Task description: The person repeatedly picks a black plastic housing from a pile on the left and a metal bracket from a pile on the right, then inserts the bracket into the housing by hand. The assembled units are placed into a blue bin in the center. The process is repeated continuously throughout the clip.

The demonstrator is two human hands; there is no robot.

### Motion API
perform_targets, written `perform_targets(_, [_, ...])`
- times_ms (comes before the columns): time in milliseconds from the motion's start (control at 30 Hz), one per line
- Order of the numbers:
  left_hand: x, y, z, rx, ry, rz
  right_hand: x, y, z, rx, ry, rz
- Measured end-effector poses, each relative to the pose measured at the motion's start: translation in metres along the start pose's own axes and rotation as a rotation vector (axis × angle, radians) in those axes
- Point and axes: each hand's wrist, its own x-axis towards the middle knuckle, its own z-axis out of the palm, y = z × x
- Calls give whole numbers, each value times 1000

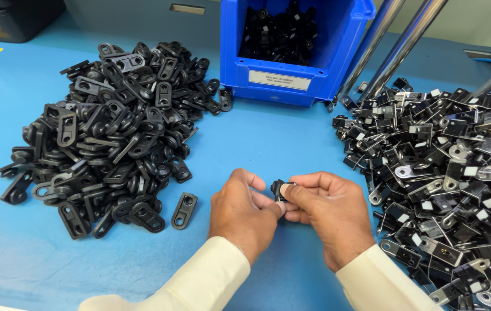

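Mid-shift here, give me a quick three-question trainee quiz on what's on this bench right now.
1. True or false: the blue plastic bin holds black parts.
2. Which side of the blue table mat has the pile of black-and-silver metal brackets: A left, B right, C centre?
3. What do the left hand and right hand hold between them?

Key:
1. True.
2. B; the pile of flat black plastic links lies left.
3. One small black part, pinched by both hands' fingertips.
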Motion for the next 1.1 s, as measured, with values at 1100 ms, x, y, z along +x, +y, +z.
perform_targets(1100, [4, -10, -17, -499, -382, -124, 13, 2, -28, 17, -394, 367])
